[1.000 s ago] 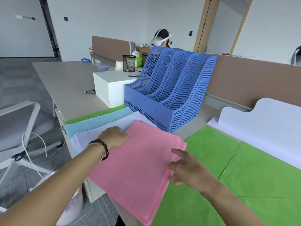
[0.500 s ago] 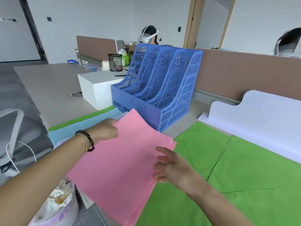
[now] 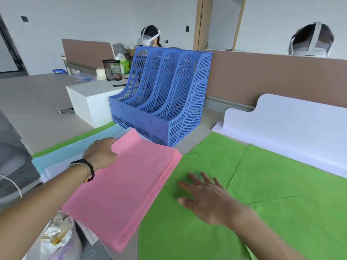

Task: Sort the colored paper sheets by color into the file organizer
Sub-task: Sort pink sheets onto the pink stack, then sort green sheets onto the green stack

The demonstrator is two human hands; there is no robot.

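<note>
A stack of pink paper sheets (image 3: 129,182) is raised at the desk's near edge, and my left hand (image 3: 102,153) grips its far left edge. Under it lie white sheets (image 3: 56,169), light blue sheets (image 3: 75,147) and a strip of green sheets (image 3: 71,142). My right hand (image 3: 204,197) hovers with spread fingers over the green mat (image 3: 281,184), just right of the pink stack and apart from it. The blue file organizer (image 3: 163,102) stands behind the stack, its slots showing no paper.
A white box (image 3: 90,100) stands left of the organizer, with a black mesh pen cup (image 3: 112,70) behind it. A white foam board (image 3: 291,128) lies along the brown partition (image 3: 272,77). A bin with a plastic bag (image 3: 56,239) is below the desk edge. Two people sit beyond the partitions.
My right hand has let go of the pink stack's right edge and moved right over the green mat with fingers spread. My left hand still holds the stack.
</note>
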